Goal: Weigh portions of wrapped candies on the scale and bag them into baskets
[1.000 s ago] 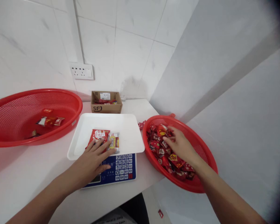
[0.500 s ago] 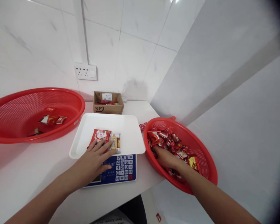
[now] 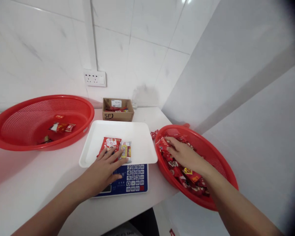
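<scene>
My left hand [image 3: 108, 164] lies with its fingers spread over a red snack packet [image 3: 110, 144] and a smaller clear-and-yellow wrapped snack [image 3: 126, 150]. Both packets rest in the white tray [image 3: 142, 141] on top of a blue digital scale [image 3: 135, 178]. Over in the right-hand red basket [image 3: 217, 167], my right hand [image 3: 179, 150] pinches a red snack packet [image 3: 163, 144] between thumb and fingers. Beneath that hand is a heap of red wrapped snacks [image 3: 191, 177].
A larger red basket [image 3: 22, 121] at the left holds a few wrapped snacks [image 3: 61, 127]. Behind the tray, a small cardboard box [image 3: 118, 115] contains red packets. A socket panel [image 3: 95, 78] is on the tiled wall. Past the table's front edge a red wrapper [image 3: 172, 232] lies on the floor.
My right hand has come up out of the snack heap and now grips a red packet. My left hand stays over the packets in the tray. The view has shifted slightly.
</scene>
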Demonstrator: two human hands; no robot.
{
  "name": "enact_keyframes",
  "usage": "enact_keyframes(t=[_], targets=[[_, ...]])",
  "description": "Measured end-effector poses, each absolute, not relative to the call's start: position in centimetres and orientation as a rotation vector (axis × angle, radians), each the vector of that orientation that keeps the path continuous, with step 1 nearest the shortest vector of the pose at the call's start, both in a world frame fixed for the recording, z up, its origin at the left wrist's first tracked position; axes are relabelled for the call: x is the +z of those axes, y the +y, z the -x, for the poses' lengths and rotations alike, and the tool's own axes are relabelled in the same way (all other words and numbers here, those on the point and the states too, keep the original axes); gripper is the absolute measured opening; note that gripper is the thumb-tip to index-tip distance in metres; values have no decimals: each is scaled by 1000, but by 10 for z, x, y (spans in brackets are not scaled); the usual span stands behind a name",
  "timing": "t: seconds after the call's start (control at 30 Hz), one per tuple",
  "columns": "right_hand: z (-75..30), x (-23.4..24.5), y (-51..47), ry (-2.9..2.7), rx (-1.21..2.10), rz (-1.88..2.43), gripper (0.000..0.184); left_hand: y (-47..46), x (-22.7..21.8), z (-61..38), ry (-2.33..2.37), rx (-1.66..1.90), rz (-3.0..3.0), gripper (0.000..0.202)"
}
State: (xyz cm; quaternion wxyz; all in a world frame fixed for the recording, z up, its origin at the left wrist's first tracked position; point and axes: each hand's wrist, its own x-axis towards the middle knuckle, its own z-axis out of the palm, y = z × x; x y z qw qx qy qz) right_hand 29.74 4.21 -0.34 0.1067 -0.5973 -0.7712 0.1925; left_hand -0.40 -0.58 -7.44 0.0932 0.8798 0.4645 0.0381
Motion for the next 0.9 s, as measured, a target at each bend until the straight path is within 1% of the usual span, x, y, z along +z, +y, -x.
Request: enact_keyframes(t=[0.1,0.27,0.4,0.6,0.77,0.9], targets=[[-268,-7,52,-2291,643,1683,40,-8,-76,6,1369,157,-2615,51],[-224,-18,78,-2364,738,1494,39,-11,-73,8,1340,185,-2609,49],[-201,-32,95,-2370,721,1408,43,-10,-69,9,1346,175,-2597,49],[-188,-46,93,-2546,664,1214,42,-13,-63,9,1346,133,-2557,49],[-187,-46,81,-2629,650,1194,41,-12,-63,7,1358,108,-2534,49],[-189,-47,71,-2676,652,1198,43,-12,-66,6,1368,122,-2530,51]])
